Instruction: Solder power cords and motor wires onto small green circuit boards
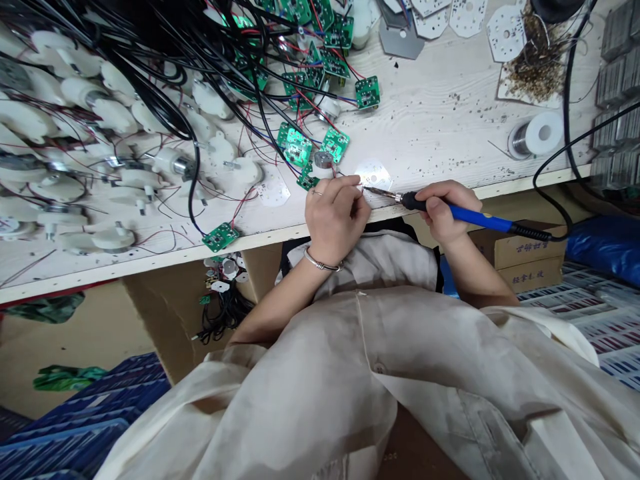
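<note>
My right hand [447, 208] grips a soldering iron with a blue handle [483, 220], its black cord trailing off to the right. The iron's tip points left and meets the fingertips of my left hand [334, 217], over the front edge of a thin white board [377, 176]. The fingers of my left hand are curled together in a pinch; what sits between them is hidden or too small to name. Just beyond that hand stand a small round motor [323, 163] and green circuit boards [299, 145] with red and blue wires.
White plastic housings with motors [115, 117] and black cables [165, 110] crowd the left of the bench. A solder spool [543, 135] stands right, below a dirty residue-covered pad [535, 73]. White octagonal plates [505, 33] lie at the back. Cardboard boxes [525, 257] sit under the bench.
</note>
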Available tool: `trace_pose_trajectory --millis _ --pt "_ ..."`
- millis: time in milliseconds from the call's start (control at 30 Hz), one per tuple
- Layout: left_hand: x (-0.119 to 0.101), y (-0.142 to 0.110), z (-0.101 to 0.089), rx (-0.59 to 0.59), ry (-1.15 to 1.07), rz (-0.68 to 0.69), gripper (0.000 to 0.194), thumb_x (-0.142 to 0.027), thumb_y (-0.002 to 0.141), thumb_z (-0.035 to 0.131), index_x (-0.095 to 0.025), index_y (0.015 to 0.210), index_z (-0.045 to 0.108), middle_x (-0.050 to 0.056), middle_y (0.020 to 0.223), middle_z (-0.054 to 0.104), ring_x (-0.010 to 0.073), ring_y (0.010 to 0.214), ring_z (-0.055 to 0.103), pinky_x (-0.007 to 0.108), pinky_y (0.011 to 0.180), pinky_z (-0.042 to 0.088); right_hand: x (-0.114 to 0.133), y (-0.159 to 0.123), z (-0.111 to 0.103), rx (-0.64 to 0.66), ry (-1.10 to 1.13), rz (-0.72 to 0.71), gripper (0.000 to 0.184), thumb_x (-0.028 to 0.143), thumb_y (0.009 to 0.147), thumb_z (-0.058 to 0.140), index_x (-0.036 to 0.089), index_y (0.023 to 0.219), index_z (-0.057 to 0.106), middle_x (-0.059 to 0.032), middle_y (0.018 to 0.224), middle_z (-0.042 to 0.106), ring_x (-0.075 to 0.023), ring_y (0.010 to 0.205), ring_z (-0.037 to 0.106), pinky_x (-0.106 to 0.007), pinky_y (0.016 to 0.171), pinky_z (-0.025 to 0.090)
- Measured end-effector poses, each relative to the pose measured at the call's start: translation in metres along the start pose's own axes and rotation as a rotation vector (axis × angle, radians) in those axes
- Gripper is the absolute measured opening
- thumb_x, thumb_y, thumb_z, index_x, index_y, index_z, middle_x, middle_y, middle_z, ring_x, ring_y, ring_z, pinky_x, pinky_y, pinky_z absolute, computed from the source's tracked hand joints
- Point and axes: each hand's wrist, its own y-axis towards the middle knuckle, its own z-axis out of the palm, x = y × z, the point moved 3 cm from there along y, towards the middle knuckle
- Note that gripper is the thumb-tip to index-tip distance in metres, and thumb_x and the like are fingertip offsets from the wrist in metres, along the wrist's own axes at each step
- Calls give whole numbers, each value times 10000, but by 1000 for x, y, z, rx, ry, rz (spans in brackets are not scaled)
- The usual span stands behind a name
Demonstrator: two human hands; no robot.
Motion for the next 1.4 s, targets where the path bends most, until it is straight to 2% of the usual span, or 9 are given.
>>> trace_pose_trajectory --millis 167,500,633,767,900,1033,1167,1300,1400 --pt "1 1 -1 38 -13 -14 114 -165 914 548 -227 836 604 52 1116 752 228 995 655 428 919 483 2 1 -1 -21 -10 14 444 633 906 518 252 767 700 20 558 582 -152 532 611 -330 555 533" --pt "1 0 0 3 -19 8 115 -154 904 554 -228 834 608 50 1095 757 227 969 658 424 912 483 6 0 -2 -91 27 57 472 668 920 487 246 822 673 17 601 557 -153 550 606 -325 537 525" --pt "0 0 -1 -42 -1 30 119 -158 900 557 -231 818 601 42 1072 765 226 946 658 411 880 491 6 -1 1 -117 49 58 439 665 922 496 261 844 649 55 535 473 -120 427 503 -296 450 451" --pt "1 0 0 -10 26 35 125 -180 928 549 -236 839 617 40 1096 758 223 959 653 410 878 492 4 0 7 -202 169 8 348 616 934 541 282 903 633 97 486 403 -90 329 391 -259 374 344" --pt "4 -2 -5 23 27 76 135 -220 964 538 -233 905 658 72 1141 754 252 980 644 440 882 477 7 3 10 -203 212 -44 271 543 910 648 301 1029 618 87 598 554 -104 420 544 -269 431 441" --pt "14 -7 -20 35 111 196 126 -243 973 552 -235 923 668 63 1142 768 249 928 654 425 817 467 20 8 3 -212 158 -63 274 479 930 652 343 1154 572 42 799 690 -154 618 701 -354 624 618" --pt "33 -13 -45 47 174 335 84 -236 952 588 -239 939 671 54 1067 790 245 886 677 423 761 461 29 22 -7 -249 44 -71 218 485 980 566 390 1176 562 -1 993 728 -212 759 767 -457 786 652" --pt "58 -20 -71 140 256 375 48 -266 920 636 -265 898 679 24 1016 802 246 829 708 436 720 466 22 45 -13 -292 -55 -76 273 558 1006 461 388 1201 547 -11 1014 706 -213 699 754 -437 687 638" --pt "79 -27 -92 114 317 370 35 -260 906 647 -272 885 672 15 997 806 259 793 727 452 706 500 12 62 -14 -291 -5 -148 262 559 992 505 405 1194 565 3 1020 700 -192 662 740 -393 606 610"
